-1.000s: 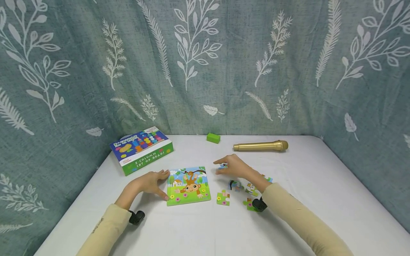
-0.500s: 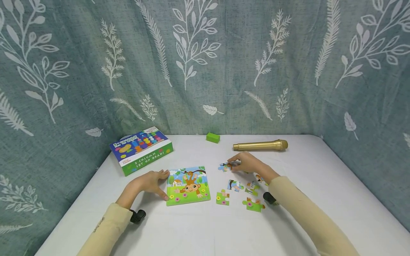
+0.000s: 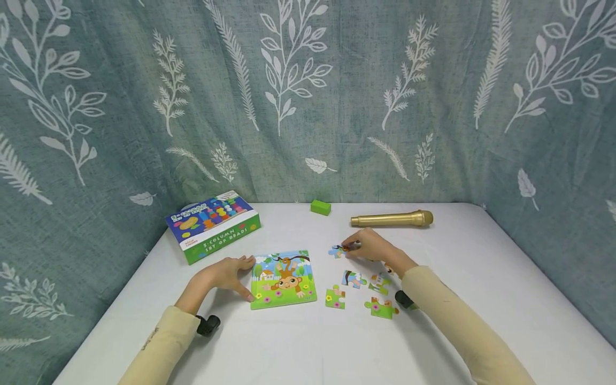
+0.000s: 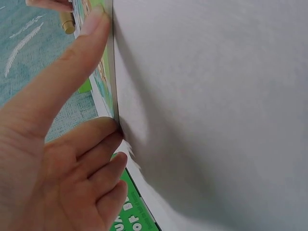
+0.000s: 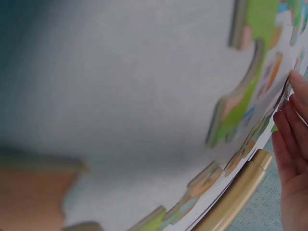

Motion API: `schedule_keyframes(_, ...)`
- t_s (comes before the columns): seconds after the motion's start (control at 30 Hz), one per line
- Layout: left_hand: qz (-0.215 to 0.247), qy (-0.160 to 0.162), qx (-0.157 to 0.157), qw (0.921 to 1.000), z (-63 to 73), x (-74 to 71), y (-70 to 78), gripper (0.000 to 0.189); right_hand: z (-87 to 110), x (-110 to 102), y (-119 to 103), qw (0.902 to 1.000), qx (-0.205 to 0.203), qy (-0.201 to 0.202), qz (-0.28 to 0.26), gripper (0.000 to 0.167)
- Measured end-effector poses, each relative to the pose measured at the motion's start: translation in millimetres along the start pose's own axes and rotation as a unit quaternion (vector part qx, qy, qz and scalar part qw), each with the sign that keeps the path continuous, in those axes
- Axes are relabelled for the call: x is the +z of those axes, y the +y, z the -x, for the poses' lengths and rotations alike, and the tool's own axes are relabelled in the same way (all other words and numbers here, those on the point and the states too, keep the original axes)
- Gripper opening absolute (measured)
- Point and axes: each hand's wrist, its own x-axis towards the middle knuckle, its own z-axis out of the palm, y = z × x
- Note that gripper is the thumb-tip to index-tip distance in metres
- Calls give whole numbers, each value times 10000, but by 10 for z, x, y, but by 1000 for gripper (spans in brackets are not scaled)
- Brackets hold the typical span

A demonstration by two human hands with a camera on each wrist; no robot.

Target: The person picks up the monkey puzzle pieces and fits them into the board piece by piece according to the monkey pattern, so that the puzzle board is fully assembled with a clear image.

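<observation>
My left hand (image 3: 225, 275) rests at the left edge of a square monkey puzzle board (image 3: 284, 279). Its thumb (image 4: 67, 67) lies on the near corner, and its fingertips touch the far end of that edge. To the right, my right hand (image 3: 371, 246) pinches a blue puzzle piece (image 3: 335, 251) with a dark branch and some brown on it, low over the white table. The right fingertips partly cover this piece. Loose puzzle pieces lie nearby: one with a yellow flower (image 3: 335, 297), a blue one (image 3: 353, 279), one with a house (image 3: 379, 283) and one with a pink flower (image 3: 381, 308).
A bead set box (image 3: 213, 225) stands at the back left. Near the back edge are a small green block (image 3: 320, 207) and a gold microphone (image 3: 392, 218). The right forearm partly hides more pieces. A patterned curtain (image 3: 308, 107) hangs behind the table.
My right hand has moved right and slightly down onto the blue piece, and its fingers have closed on it. The left hand and the board have stayed in place.
</observation>
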Motion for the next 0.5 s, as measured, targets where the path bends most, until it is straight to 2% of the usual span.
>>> schedule_keyframes(0.17,12,3,-21,10000,4,6,8,102,16,-5,-24,9996,-23,243,-122,31)
schedule_keyframes(0.5,7,18,-85,10000,8,6,6,103,-79,55,-296,9957,-638,626,-228,23)
